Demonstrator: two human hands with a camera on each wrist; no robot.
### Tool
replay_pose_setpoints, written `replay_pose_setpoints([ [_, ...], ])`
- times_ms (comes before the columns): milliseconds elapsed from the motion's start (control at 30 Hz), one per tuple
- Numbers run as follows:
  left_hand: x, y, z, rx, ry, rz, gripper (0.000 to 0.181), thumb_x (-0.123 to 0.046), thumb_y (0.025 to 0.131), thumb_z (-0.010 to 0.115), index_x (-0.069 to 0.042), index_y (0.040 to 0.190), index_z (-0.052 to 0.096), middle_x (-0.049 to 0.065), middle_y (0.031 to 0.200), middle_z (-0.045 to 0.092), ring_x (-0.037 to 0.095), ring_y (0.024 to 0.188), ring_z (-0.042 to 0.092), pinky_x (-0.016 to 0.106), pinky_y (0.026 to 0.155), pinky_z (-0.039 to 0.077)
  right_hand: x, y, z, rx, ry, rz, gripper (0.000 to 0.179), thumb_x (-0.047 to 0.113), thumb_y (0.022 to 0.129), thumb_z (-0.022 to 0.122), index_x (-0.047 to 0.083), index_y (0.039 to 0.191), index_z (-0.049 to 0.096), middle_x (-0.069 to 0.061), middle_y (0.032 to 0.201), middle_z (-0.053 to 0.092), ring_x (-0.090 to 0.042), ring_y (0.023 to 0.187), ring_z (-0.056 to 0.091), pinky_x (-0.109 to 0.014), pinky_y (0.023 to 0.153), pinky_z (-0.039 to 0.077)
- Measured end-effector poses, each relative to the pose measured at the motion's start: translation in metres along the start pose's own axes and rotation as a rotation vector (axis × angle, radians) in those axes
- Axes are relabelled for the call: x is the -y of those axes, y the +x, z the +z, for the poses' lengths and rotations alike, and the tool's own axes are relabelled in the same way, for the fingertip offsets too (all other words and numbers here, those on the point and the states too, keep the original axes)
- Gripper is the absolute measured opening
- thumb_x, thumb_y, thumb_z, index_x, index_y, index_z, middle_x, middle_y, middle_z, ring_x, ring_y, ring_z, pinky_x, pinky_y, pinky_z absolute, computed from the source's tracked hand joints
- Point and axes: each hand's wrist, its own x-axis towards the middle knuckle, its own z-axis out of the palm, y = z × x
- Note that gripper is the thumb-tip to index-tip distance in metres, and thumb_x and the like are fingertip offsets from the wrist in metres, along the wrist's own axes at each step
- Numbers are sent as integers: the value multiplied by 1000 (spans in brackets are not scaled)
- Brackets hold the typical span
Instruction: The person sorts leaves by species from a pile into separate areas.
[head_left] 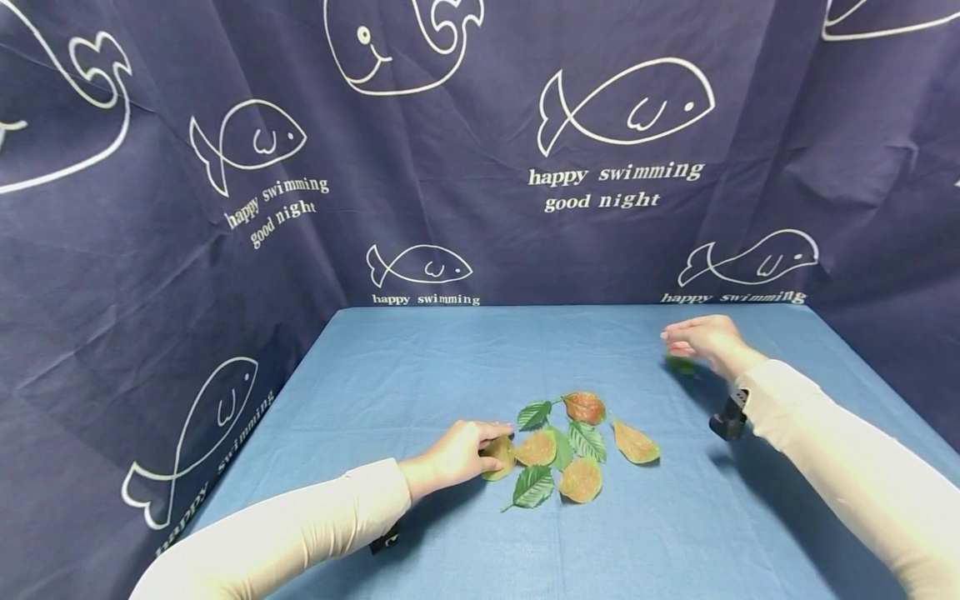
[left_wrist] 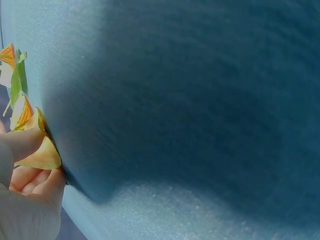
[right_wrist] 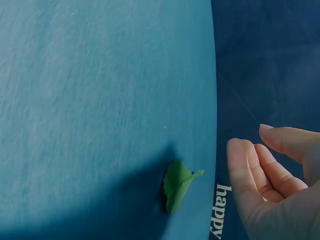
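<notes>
At the left side of a group of leaves, my left hand (head_left: 456, 457) pinches a yellow leaf (head_left: 501, 454) between thumb and fingers. The left wrist view shows that yellow leaf (left_wrist: 45, 156) between the thumb and the fingertips. Far to the right, my right hand (head_left: 708, 340) hovers over a single green leaf (head_left: 681, 365) on the blue cloth. In the right wrist view this green leaf (right_wrist: 176, 185) lies with its short stem toward the hand. The thumb and loosely bent fingers (right_wrist: 240, 167) stand apart there, with nothing between them.
Between the hands lie several artificial leaves: a reddish one (head_left: 584, 407), an orange-yellow one (head_left: 537, 447), an orange one (head_left: 581, 481), a serrated green one (head_left: 533, 486) and a yellow one (head_left: 637, 442). Dark blue curtains (head_left: 480, 167) with fish drawings border the blue-covered table (head_left: 420, 358).
</notes>
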Motion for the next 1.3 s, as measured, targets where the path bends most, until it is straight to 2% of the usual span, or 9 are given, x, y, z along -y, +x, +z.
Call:
replay_pose_setpoints([
  [333, 0, 0, 0, 1, 14, 3, 51, -7, 86, 72, -4, 134, 58, 15, 139, 55, 30, 123, 57, 32, 97, 54, 9, 3, 13, 5, -70, -9, 55, 10, 93, 64, -18, 135, 42, 15, 69, 67, 0, 67, 67, -22, 74, 60],
  [667, -3, -1, -1, -5, 17, 12, 50, -6, 86, 72, -3, 134, 58, 16, 139, 55, 31, 124, 57, 33, 97, 53, 19, 3, 26, 36, -99, -34, 58, 12, 92, 65, -18, 136, 42, 12, 79, 71, 1, 67, 66, -18, 71, 59],
  [867, -2, 0, 1, -22, 37, 44, 49, -3, 84, 73, 0, 131, 60, 17, 136, 57, 31, 122, 58, 34, 98, 53, 23, 4, 38, 63, -65, -61, 57, 10, 91, 66, -18, 135, 43, 9, 80, 72, 1, 69, 67, -18, 74, 59],
  [1100, -4, -1, 0, -8, 15, 20, 50, -4, 85, 72, -2, 133, 59, 16, 139, 56, 31, 123, 57, 35, 98, 53, 29, 5, 52, 86, -79, -97, 55, 12, 91, 67, -15, 134, 47, 3, 93, 75, 0, 74, 69, -19, 76, 59],
  [1300, -1, 1, 0, 2, 18, 1, 51, -6, 86, 72, -3, 135, 58, 13, 141, 54, 29, 125, 56, 34, 98, 53, 40, 9, 62, 103, -76, -105, 53, 10, 91, 67, -16, 133, 47, 3, 91, 74, -1, 73, 70, -22, 80, 59],
])
